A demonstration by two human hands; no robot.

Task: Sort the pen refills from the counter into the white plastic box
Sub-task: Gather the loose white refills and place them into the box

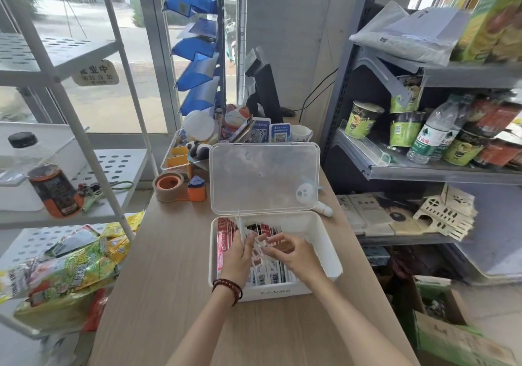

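White plastic forms the box (324, 241), which sits on the pale wood bench (169, 281) close to its right edge, with its clear lid (265, 179) swung up and standing at the far side. The pen refills (268, 273) fill the left and middle of the box as flat, thin packs standing on edge in rows. Those nearest the person are white with black barcodes, and a row of red packs (223, 241) leans against the left wall. The right end of the box shows bare white floor. Both hands are inside the box above the packs. The left hand (240, 255), with a dark bead bracelet (227, 286) on its wrist, has its fingers curled round a few clear, narrow packs that stick up past the far rim. The right hand (293, 255) pinches the same bunch from the other side with thumb and fingertips, and the two hands almost touch. The packs between the fingers are blurred, so their print cannot be read. A roll of tape (169, 186) lies near the far left edge of the bench, well apart from the box.
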